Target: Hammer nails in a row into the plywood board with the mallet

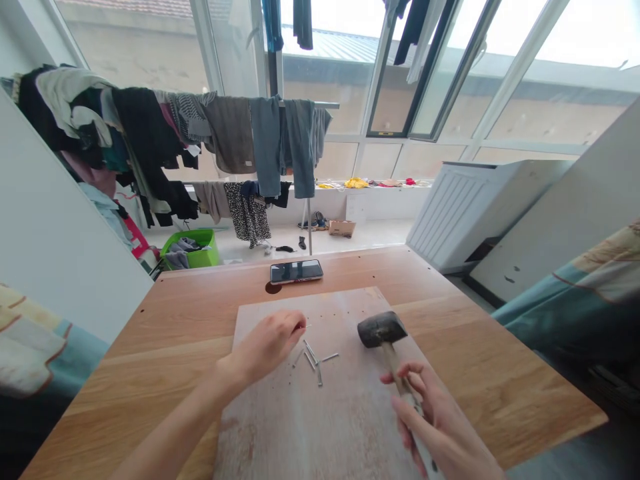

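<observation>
My right hand point(425, 413) is wrapped round the handle of a mallet point(383, 329) with a black head, raised over the right side of a pale wooden board point(270, 427). On the left, my left hand point(273, 337) is closed in a pinch above the board. A thin bright tip, like that of a nail point(309, 326), pokes out from its fingertips; the remainder is hidden. Several loose silver nails point(311, 360) lie in a small heap on the board between my hands. Small dark holes or dots show in the board's surface.
Beneath the board is a wooden table point(150, 360). A phone point(297, 271) lies beyond the board, beside a dark round hole. Farther off are a clothes rack with hanging trousers point(267, 143), a green basket point(200, 250) and a white washing machine point(445, 207).
</observation>
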Motion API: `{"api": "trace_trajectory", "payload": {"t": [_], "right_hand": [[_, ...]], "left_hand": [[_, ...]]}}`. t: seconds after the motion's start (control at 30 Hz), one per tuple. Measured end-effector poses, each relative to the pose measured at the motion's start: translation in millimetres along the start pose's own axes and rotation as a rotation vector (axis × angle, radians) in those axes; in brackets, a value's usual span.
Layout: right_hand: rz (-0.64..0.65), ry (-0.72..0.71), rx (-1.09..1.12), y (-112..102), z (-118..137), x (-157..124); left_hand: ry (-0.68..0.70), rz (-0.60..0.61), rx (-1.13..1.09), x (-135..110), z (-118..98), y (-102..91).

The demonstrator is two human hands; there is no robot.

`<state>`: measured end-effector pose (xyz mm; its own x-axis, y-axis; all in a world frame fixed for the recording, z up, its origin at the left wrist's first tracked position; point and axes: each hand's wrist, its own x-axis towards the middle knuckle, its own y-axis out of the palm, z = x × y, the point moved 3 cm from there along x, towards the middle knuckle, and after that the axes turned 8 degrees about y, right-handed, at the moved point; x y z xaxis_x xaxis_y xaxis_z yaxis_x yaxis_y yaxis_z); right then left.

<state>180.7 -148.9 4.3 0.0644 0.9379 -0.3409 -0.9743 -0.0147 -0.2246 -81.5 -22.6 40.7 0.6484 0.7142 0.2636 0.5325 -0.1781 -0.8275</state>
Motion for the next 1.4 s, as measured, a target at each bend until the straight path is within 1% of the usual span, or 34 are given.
{"api": "trace_trajectory", "payload": {"t": [0.1,0.17,0.23,0.33,0.4,0.47,0.63,0.77,0.9,1.23,1.33,1.4], "right_hand": [[-0.178,-0.047,-0.195,-20.4,6.2,7.3],[-0.226,-0.071,-0.292,-26.7,9.9,11.7],[-0.257,-0.1,-0.323,-28.9,12.1,13.8],[-0.316,-0.134,-0.281,-29.0,10.8,13.3],[-0.319,-0.114,-0.238,-28.1,7.2,13.0],[-0.287,-0.066,-0.192,-27.2,3.5,13.7],[-0.21,0.008,-0.147,-25.3,1.0,15.5],[-0.191,0.015,-0.133,-24.2,-0.9,14.4],[-0.191,-0.001,-0.116,-25.2,-4.5,13.6],[-0.185,0.032,-0.116,-24.7,-0.8,13.9],[-0.154,0.068,-0.06,-26.7,-1.2,15.9],[-0.095,0.119,-0.001,-28.3,-2.3,17.9]], "left_hand": [[0.067,-0.053,-0.123,32.5,-2.5,7.4],[0.08,-0.057,-0.213,54.7,-1.6,17.7],[0.08,-0.045,-0.293,73.3,1.1,31.6],[0.068,-0.023,-0.379,92.1,6.0,53.4],[0.073,-0.022,-0.388,100.2,7.3,64.2],[0.102,-0.032,-0.355,107.2,6.3,70.3],[0.157,-0.042,-0.272,124.8,0.3,74.3],[0.209,-0.014,-0.226,133.9,-5.7,76.4],[0.257,0.016,-0.196,137.4,-9.6,79.1],[0.287,0.041,-0.174,139.4,-5.7,78.8],[0.271,0.019,-0.204,138.2,-7.3,82.6],[0.259,0.0,-0.229,136.4,-7.9,86.4]]}}
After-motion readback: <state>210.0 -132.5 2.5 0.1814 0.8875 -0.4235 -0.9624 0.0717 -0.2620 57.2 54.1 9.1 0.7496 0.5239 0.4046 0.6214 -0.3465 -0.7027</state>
